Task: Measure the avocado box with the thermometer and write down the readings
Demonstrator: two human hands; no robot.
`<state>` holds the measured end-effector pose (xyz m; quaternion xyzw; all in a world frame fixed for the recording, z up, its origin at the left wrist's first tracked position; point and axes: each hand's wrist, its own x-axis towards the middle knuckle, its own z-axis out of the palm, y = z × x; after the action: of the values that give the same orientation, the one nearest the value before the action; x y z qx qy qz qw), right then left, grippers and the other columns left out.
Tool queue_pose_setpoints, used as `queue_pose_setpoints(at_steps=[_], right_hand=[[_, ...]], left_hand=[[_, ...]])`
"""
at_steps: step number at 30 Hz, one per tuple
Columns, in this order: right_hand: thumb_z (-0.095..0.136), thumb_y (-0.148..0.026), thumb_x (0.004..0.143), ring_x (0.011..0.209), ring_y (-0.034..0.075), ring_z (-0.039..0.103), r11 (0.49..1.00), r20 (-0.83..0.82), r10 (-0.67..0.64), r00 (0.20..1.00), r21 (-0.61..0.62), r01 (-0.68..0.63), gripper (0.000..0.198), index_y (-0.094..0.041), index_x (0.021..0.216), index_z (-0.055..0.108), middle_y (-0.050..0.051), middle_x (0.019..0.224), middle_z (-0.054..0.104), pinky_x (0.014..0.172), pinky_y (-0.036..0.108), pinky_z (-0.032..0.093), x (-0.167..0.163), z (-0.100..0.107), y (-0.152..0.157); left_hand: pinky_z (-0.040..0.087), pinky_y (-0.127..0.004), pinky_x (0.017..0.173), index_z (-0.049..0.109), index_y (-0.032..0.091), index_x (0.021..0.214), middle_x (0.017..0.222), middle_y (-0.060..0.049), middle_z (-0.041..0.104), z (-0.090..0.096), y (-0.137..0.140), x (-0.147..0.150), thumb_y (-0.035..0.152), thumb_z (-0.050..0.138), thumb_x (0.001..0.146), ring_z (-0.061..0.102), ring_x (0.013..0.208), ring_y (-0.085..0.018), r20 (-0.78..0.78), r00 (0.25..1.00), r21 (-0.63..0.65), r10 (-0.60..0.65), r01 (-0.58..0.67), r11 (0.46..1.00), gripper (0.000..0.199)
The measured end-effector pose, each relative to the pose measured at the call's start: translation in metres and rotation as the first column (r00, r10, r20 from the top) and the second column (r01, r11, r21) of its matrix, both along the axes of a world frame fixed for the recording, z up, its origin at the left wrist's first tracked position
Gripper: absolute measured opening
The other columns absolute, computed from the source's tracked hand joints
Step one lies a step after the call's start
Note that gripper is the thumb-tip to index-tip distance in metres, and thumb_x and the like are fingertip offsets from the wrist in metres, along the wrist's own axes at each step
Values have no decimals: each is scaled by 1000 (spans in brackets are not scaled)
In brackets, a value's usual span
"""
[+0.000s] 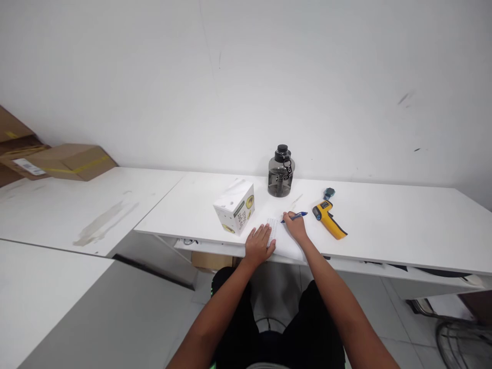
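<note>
I see the right hand (294,226) holding a blue pen (301,215) over the paper (285,242) at the near edge of the desk (388,220); the left hand (259,244) lies flat on this paper, near the white box (235,204).

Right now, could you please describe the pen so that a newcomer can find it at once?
On the long white table, look at the paper at the near edge. Over this paper, the right hand holds the pen, left of the yellow gun-shaped tool. It is slim and blue, the only thing gripped in a hand.
</note>
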<state>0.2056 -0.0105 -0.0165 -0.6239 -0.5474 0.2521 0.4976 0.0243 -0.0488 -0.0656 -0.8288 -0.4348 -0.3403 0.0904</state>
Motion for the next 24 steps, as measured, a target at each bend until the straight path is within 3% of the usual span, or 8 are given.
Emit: queue_pose_setpoints(at_steps=[5,11,19,24], right_hand=[[46,-48,78,56,16,43,1000,4,-10,1000,0,10,36,-26,52,34,-5,47,41,59,29,34,-1,2,-1],[48,-49,77,54,16,44,999,-7,37,999,-5,-37,37,-26,50,36,-5,47,43,59,29,35,1,3,0],[43,-59,89,76,22,62,993,-15,-105,994,59,106,47,-22,68,61,4,72,68,76,33,45,0,8,-7],[41,-45,96,92,24,66,957,195,-46,980,291,-13,39,-19,98,70,10,96,72,87,35,49,-1,1,-10]], left_hand=[[42,-42,105,65,19,126,131,-9,65,0,0,0,35,49,90,62,121,-26,-6,1000,20,3,-3,1000,42],[42,-42,104,65,18,125,131,-9,65,0,0,-1,33,49,90,62,121,-26,-14,1000,51,3,-2,999,41],[45,-43,102,65,20,125,129,-8,66,-2,1,-1,32,49,90,62,120,-26,-11,1000,99,3,-2,995,40],[47,-44,100,66,21,124,127,-8,68,-1,3,0,29,50,89,64,118,-26,13,1000,99,8,-9,995,39]])
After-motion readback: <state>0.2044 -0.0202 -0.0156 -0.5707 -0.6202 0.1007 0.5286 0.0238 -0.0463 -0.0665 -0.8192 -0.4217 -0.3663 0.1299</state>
